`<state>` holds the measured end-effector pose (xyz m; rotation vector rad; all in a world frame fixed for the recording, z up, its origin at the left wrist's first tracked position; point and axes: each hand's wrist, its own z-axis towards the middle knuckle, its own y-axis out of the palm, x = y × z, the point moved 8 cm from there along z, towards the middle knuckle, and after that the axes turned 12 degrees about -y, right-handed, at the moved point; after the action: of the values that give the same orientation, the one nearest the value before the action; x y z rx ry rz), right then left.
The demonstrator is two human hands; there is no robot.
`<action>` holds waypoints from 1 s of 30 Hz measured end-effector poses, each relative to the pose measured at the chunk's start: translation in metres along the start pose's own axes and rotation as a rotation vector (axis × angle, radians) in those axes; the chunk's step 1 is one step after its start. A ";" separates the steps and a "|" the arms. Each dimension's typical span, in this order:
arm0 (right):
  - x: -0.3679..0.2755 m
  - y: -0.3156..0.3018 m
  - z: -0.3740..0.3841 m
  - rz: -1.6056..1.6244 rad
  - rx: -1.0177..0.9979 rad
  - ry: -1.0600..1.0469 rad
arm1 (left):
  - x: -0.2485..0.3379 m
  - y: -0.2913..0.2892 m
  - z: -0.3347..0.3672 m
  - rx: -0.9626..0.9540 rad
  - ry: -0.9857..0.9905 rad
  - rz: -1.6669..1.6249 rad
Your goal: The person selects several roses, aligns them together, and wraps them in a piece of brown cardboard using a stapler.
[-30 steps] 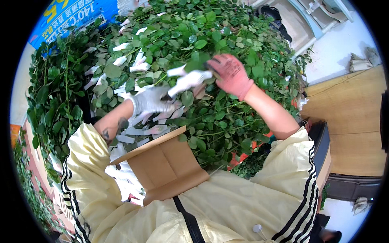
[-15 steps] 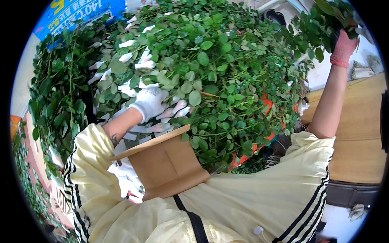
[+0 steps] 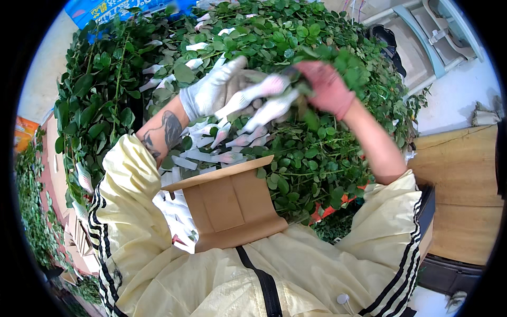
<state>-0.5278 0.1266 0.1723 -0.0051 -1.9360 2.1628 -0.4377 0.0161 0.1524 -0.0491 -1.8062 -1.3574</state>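
In a pinkish-red glove, my right hand (image 3: 326, 89) is closed round the leafy stems of a few roses, partly smeared by motion. Their rosebuds (image 3: 252, 98), sleeved in white mesh netting, point left toward my other hand. My left hand (image 3: 208, 94), white-gloved, is open, thumb raised and fingers spread behind these buds; whether it touches them I cannot tell. Just below lie more netted rosebuds (image 3: 227, 157) on the pile. A brown cardboard box (image 3: 227, 206) leans against my front, with white mesh sleeves (image 3: 177, 219) at its left side.
A large heap of leafy rose stems (image 3: 317, 153) fills the middle. Behind it is a blue printed sheet (image 3: 127, 13). At the right stand a wooden panel (image 3: 459, 185) and, farther back, a grey-white frame (image 3: 422, 47). More foliage (image 3: 31, 211) lies at the far left.
My right hand has come from the upper right to the middle with the rose stems. My left hand has lifted off the netted buds, its fingers opening.
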 end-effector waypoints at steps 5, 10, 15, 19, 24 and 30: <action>0.056 -0.149 -0.018 -0.285 0.530 0.122 | -0.058 -0.080 -0.012 0.804 -0.129 1.501; 0.034 -0.225 -0.029 -0.252 0.709 0.125 | -0.089 -0.072 0.026 0.719 -0.425 1.693; 0.072 -0.135 -0.075 -0.402 0.360 0.157 | -0.065 -0.082 0.023 0.913 -0.260 1.688; 0.059 -0.086 -0.082 -0.362 0.163 0.220 | -0.072 -0.102 0.025 0.924 -0.521 1.834; 0.043 -0.067 -0.065 -0.269 0.176 0.137 | -0.066 -0.100 0.024 0.870 -0.619 1.641; 0.019 -0.066 -0.042 -0.155 0.178 0.044 | 0.001 -0.092 -0.008 0.815 -0.105 1.242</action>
<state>-0.5284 0.1770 0.2348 0.1228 -1.6561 2.2025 -0.4788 -0.0289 0.0825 -0.6759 -1.7256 0.2580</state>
